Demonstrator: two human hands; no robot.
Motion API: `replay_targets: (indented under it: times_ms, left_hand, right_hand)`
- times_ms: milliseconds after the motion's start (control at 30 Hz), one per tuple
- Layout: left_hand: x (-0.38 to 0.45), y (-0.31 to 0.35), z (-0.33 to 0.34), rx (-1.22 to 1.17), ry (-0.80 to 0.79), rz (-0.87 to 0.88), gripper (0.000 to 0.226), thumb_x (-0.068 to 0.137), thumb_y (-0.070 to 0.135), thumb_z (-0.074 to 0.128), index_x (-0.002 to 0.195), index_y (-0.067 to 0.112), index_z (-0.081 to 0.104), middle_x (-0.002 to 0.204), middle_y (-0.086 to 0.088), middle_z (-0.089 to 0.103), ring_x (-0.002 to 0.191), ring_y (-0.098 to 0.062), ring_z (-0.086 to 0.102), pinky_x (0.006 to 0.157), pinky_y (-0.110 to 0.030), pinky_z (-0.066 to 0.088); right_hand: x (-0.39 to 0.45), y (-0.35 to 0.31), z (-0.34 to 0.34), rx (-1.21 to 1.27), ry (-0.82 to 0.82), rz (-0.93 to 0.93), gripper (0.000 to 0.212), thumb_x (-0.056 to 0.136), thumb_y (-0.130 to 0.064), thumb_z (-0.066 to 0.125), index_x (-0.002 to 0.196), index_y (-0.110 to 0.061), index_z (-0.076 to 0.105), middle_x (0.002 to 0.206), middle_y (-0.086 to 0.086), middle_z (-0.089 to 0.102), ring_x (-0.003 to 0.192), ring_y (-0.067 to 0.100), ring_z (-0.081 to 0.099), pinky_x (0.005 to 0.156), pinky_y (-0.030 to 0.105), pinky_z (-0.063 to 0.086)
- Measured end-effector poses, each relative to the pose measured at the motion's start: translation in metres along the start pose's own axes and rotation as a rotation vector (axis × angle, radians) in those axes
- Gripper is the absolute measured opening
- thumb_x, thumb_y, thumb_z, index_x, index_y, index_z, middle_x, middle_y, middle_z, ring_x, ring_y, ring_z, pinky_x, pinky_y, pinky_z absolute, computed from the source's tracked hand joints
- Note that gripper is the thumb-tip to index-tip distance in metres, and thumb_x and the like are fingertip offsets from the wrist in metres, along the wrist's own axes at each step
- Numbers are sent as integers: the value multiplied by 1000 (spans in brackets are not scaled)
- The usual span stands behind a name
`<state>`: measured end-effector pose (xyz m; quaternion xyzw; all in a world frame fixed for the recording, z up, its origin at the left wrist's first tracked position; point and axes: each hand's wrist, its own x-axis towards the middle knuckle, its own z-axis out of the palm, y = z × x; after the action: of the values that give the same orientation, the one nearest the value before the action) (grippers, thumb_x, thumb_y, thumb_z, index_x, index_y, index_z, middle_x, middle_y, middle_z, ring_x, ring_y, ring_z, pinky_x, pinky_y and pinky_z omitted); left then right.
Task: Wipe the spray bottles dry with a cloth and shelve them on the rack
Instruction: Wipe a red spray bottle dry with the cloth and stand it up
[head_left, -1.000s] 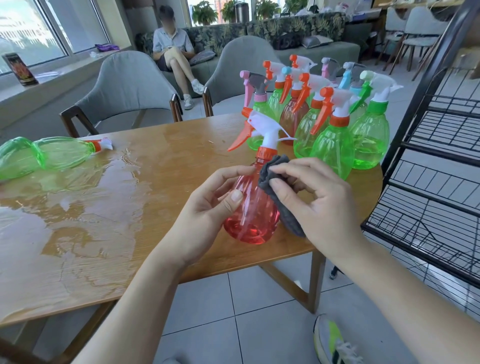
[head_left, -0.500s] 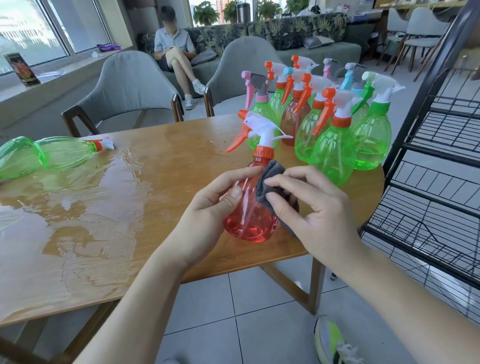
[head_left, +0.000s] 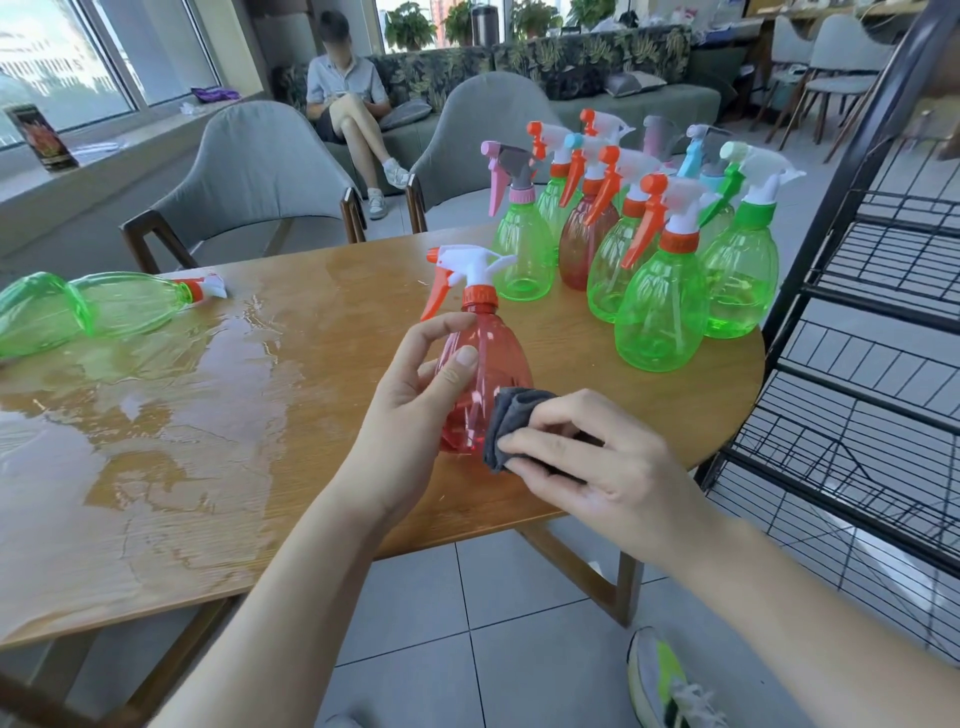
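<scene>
1. Red spray bottle (head_left: 485, 379) upright near bench (head_left: 218, 415) front edge; left hand (head_left: 415, 410) grips its body.
2. Right hand (head_left: 592, 467) pinches grey cloth (head_left: 511, 426) against base.
3. Advice: rotate bottle, wipe underside.

Both hands (head_left: 410, 410) (head_left: 587, 462) forward, fingers curled, gripping.

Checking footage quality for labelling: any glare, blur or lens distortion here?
Head view: window light glares off the wet tabletop at left; the wide lens bows the black wire rack; the red spray bottle and both hands are sharp; far bottles and background look slightly soft.
</scene>
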<state>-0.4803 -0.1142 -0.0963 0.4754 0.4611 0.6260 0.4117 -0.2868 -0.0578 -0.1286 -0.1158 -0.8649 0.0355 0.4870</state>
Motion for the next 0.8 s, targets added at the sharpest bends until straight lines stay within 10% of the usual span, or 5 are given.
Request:
replay_targets:
  times_ms: [333,800]
  left_hand:
    - [-4,8,-17,47,-201,5,32,101,28,62,133,27,64,137,-14,67,115,-36,70,92,-44,59]
    - [-11,12,-14,187,-126,93,32,108,10,51,136,15,65,130,1,74,120,-18,71,92,-27,58]
  right_hand:
    - [23,0,1,64,162,215,17,95,-11,75,109,-5,80,103,9,69,93,14,66,88,21,51]
    - [19,-3,5,110,168,273,18,94,-13,73,109,-6,79,103,4,66,88,0,59,86,14,46]
